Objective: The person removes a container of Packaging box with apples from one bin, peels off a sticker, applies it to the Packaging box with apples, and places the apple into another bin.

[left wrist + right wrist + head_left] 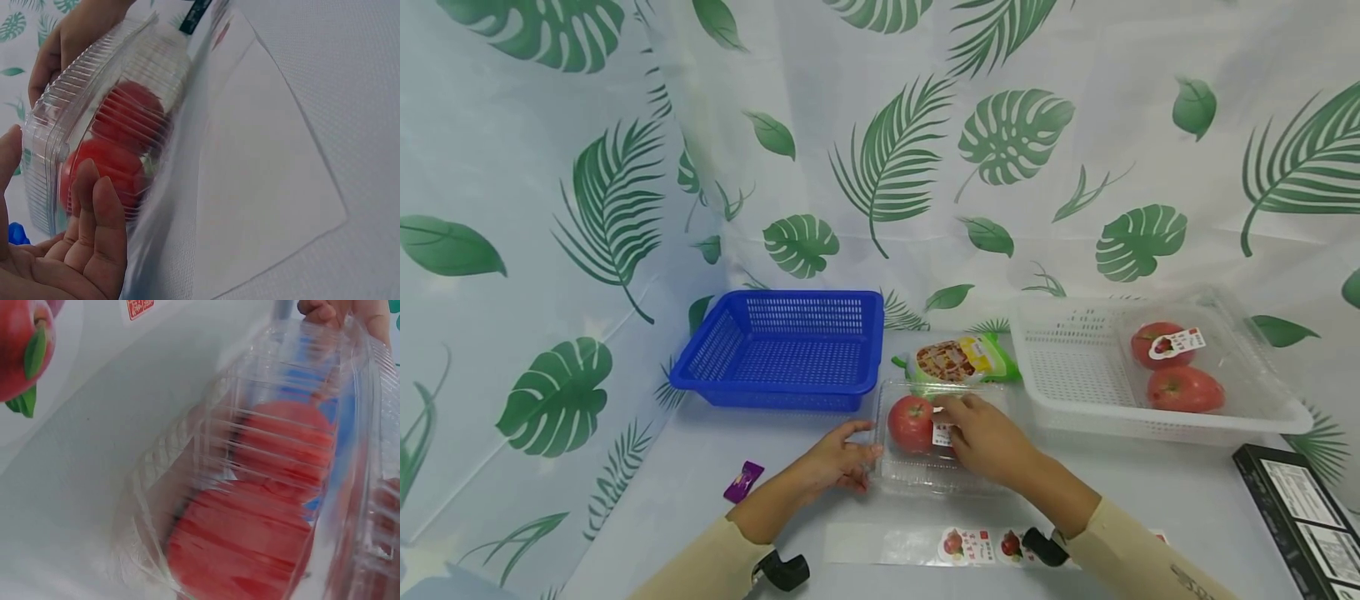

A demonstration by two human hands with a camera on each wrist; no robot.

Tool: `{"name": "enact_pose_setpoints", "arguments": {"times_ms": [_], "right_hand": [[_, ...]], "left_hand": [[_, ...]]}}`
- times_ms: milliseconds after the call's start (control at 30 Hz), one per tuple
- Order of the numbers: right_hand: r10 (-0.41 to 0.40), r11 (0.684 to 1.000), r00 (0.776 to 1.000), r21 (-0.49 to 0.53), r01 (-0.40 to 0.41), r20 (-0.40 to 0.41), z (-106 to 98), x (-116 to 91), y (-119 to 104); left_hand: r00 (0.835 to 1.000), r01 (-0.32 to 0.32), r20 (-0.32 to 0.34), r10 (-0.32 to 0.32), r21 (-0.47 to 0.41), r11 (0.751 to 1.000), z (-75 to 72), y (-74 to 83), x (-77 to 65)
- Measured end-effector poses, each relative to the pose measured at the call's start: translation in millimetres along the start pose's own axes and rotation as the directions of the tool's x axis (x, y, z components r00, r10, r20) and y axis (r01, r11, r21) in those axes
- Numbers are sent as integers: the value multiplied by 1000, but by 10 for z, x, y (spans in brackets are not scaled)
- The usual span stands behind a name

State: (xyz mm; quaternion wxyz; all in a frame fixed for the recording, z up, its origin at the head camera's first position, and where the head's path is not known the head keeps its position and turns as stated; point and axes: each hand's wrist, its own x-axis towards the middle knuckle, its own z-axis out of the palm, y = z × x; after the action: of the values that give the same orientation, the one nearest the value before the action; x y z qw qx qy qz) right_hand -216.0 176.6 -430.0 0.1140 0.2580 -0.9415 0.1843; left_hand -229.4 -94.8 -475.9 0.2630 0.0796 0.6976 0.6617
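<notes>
A clear lidded plastic box [917, 477] with two round red fruits [128, 119] inside lies on the table in front of me. My right hand [988, 437] is over its lid, bent fingertips touching a small white label [942, 434] there and partly covering it. At the box's left side is my left hand [838, 458], its fingers loosely bent and close along the clear wall [47, 181]. In the right wrist view, the fruits [237, 544] show through the ribbed side, and the left hand [350, 315] appears at the far end.
A strip of fruit-picture labels [880, 543] lies near me, partly under the right forearm. Behind stand a blue basket [775, 398], a green-and-yellow packet [962, 360] and a white basket [1150, 423] holding another clear box of fruit. A purple wrapper [743, 482] lies left, a black-edged box [1292, 500] right.
</notes>
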Motion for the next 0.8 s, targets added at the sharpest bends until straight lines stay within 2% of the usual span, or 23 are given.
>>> {"name": "enact_pose_setpoints", "arguments": {"times_ms": [600, 800], "right_hand": [[-68, 998, 997, 4, 68, -23, -38, -223, -111], [-61, 998, 998, 35, 61, 9, -92, -290, -104]], "left_hand": [[1000, 3, -8, -3, 5, 1000, -11, -17, 9], [1000, 0, -3, 0, 1, 1000, -9, -18, 12]]}}
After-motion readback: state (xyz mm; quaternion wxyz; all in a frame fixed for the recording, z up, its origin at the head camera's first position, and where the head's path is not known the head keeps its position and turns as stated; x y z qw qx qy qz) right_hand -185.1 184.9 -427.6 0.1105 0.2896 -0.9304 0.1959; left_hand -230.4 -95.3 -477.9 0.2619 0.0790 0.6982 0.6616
